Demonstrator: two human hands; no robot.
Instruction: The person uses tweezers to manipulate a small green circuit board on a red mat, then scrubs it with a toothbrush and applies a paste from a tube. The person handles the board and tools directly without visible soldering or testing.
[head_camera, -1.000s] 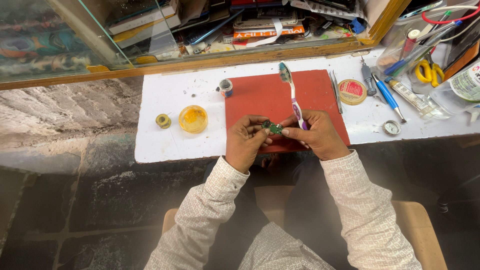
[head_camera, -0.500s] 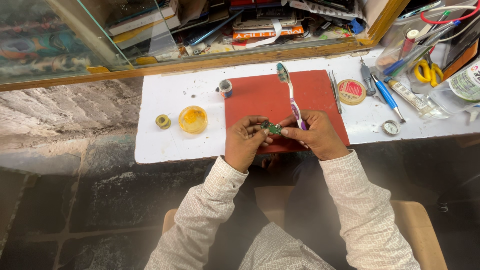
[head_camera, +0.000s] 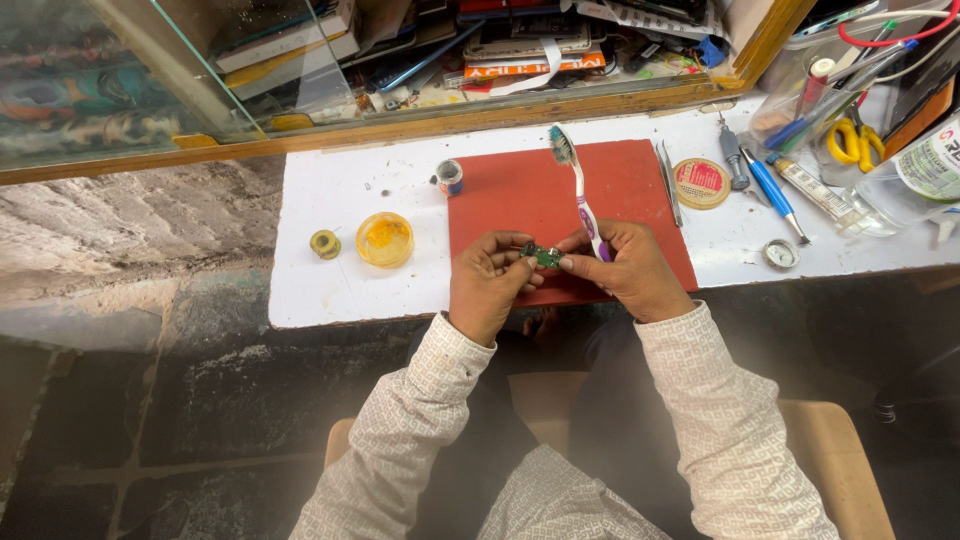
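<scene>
While both hands meet over the near edge of the red work mat, the small green circuit board sits pinched between them, held in the air just above the mat rather than resting on it. The left hand has its thumb and forefinger closed on the board's left end. The right hand grips the right end with its fingertips while its other fingers are curled around the handle of a white and purple toothbrush, whose bristled head points away toward the far edge of the mat.

Risk lies mostly in that double duty, I judge: a hand that holds both a brush and a tiny board has little grip to spare, so a slip could send the board down past the table's near edge and onto the dark floor. Swinging the long brush could also knock the small blue and white bottle standing at the mat's far left corner, or sweep against the tweezers lying along the mat's right side. An open yellow pot of paste stands just left of the mat, with a small yellow roll beside it; an elbow or sleeve moving left could drag across it. Hard pinching might also bend or foul the board's small parts, which are too fine to make out
</scene>
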